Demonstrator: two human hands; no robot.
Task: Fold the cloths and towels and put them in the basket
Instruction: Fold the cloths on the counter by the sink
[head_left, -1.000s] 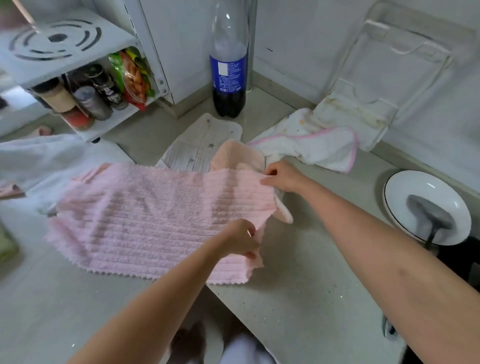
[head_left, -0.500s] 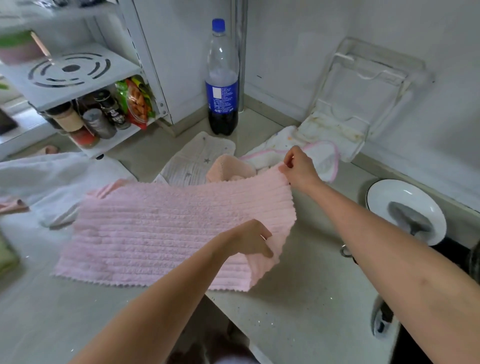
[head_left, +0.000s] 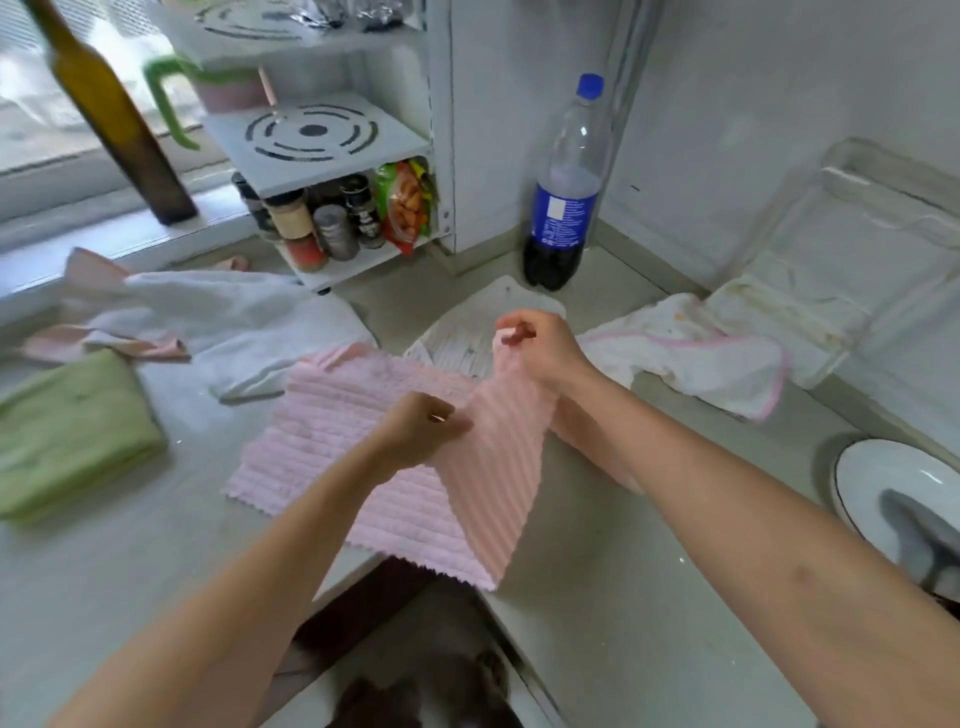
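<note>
Pink towel (head_left: 332, 441) lying on counter (head_left: 597, 597): right edge now being lifted leftward, flat a second ago (first fold starting). Left hand (head_left: 421, 428) and right hand (head_left: 540, 345) both pinching that edge.

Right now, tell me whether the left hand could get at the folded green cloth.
Probably yes, once freed. The left hand pinches the pink towel; the green cloth lies on the counter to its left, with only bare counter between them.

Pink towel's (head_left: 363, 441) rt edge now raised off counter — both hands higher, closer.
</note>
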